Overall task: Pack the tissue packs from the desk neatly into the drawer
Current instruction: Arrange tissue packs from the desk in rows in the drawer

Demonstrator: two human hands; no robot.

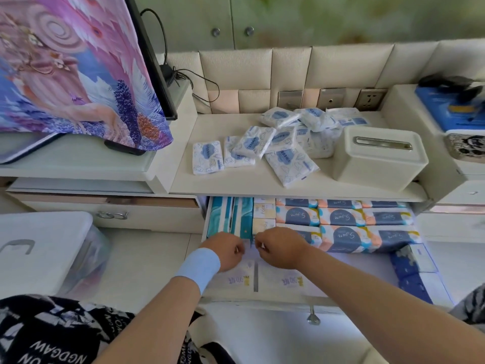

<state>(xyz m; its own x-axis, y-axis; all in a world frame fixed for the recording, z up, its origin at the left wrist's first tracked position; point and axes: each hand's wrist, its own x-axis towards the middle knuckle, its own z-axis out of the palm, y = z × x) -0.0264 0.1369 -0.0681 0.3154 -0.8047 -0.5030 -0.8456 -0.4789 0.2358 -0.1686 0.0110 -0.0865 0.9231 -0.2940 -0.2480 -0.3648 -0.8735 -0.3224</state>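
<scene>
In the open drawer (409,261), already largely filled with rows of packs, the left hand (227,249) and right hand (279,249) press curled fingers onto white packs, grip indeterminate, while a pile of tissue packs (275,143) remains unpacked on the desk (236,182).

Counts on the tabletop (231,179) and in the drawer (262,299)

About ten small tissue packs (291,164) lie heaped on the tabletop, the pile too overlapped for an exact count, beside one tissue box (378,160); two hands, left (227,249) and right (282,249), are in the drawer.
</scene>
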